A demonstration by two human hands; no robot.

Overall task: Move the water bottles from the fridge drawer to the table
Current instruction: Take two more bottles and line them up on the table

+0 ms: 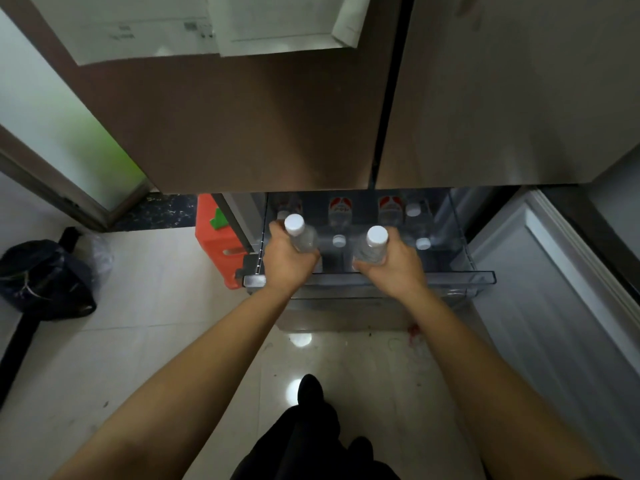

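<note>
The clear plastic fridge drawer stands pulled out below the closed upper doors. My left hand is wrapped around a clear water bottle with a white cap, raised above the drawer's left side. My right hand grips a second white-capped water bottle over the drawer's middle. Several more bottles stay upright in the drawer: one between my hands, two at the right, and red-labelled ones along the back.
The brown fridge doors overhang the drawer. An orange container stands left of the drawer. A black bag lies on the tiled floor at far left. A white panel rises on the right. My dark-clothed legs are below.
</note>
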